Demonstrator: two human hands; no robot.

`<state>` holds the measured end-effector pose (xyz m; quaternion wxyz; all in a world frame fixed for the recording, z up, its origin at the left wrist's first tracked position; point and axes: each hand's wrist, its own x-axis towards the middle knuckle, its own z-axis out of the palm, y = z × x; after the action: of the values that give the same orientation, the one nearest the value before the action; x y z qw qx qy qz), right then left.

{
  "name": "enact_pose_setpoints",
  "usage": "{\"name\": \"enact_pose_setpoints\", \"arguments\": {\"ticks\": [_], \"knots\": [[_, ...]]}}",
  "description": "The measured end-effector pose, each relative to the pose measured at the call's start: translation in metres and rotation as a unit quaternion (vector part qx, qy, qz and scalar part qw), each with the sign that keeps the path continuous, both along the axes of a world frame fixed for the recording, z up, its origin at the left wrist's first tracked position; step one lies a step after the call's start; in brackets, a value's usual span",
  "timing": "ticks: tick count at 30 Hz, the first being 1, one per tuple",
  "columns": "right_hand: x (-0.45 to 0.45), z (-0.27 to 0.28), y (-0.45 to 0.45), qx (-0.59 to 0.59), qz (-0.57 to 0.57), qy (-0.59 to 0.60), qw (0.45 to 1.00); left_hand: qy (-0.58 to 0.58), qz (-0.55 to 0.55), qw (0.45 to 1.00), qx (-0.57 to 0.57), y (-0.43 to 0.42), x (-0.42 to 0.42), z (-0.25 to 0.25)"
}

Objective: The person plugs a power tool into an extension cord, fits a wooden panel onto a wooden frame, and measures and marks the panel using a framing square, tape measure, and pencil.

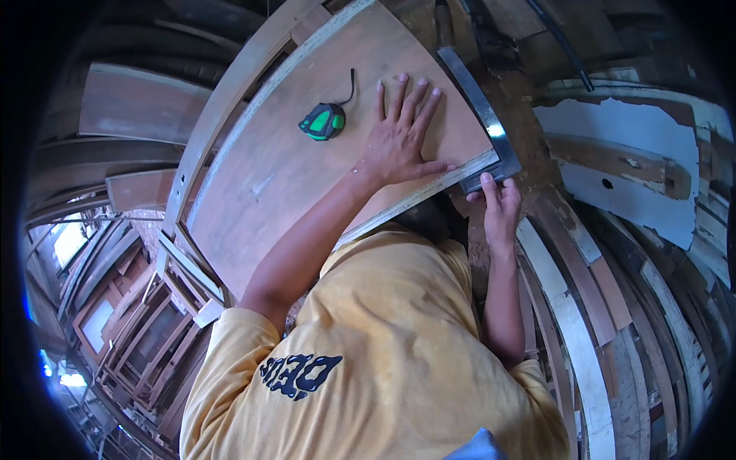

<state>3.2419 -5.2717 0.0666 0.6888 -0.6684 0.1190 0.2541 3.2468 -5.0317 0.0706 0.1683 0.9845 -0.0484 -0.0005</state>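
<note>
A wide wooden panel (284, 169) with pale edges lies in front of my body. My left hand (400, 138) rests flat on it, palm down and fingers spread, thumb towards the near right corner. My right hand (500, 201) grips the dark stock of a try square (491, 123) between thumb and fingers at that corner. The square's metal blade runs along the panel's right edge. A green and black tape measure (323, 121) sits on the panel to the left of my left hand, its dark strap stretched upwards.
A curved wooden frame piece (201, 130) stands along the panel's left side. Boards and strips (571, 330) are stacked at the right, near a white-faced piece (621, 138) with a hole. More wooden frames (138, 337) lean at the lower left. Dark tools (491, 38) lie beyond the panel.
</note>
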Motion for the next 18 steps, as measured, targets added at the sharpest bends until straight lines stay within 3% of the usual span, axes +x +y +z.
{"name": "enact_pose_setpoints", "arguments": {"ticks": [7, 9, 11, 12, 14, 18], "knots": [[0.005, 0.018, 0.007, 0.01, -0.028, -0.011, 0.999, -0.012, -0.02, 0.999, -0.048, 0.006, -0.005, 0.002], [0.009, 0.026, 0.019, -0.024, -0.04, -0.065, 0.997, -0.027, -0.042, 0.995, -0.088, 0.003, -0.008, 0.024], [0.011, 0.034, 0.034, -0.027, -0.031, -0.095, 0.995, 0.045, -0.141, 0.958, -0.244, -0.009, -0.014, 0.055], [0.012, 0.04, 0.046, -0.046, -0.042, -0.133, 0.989, 0.045, -0.14, 0.961, -0.236, -0.018, -0.017, 0.06], [0.014, 0.051, 0.065, -0.095, -0.031, -0.204, 0.974, -0.041, -0.031, 0.964, -0.262, -0.03, -0.016, 0.065], [0.038, 0.062, 0.094, -0.205, 0.101, -0.378, 0.897, -0.18, 0.049, 0.943, -0.275, 0.012, 0.014, 0.059]]}}
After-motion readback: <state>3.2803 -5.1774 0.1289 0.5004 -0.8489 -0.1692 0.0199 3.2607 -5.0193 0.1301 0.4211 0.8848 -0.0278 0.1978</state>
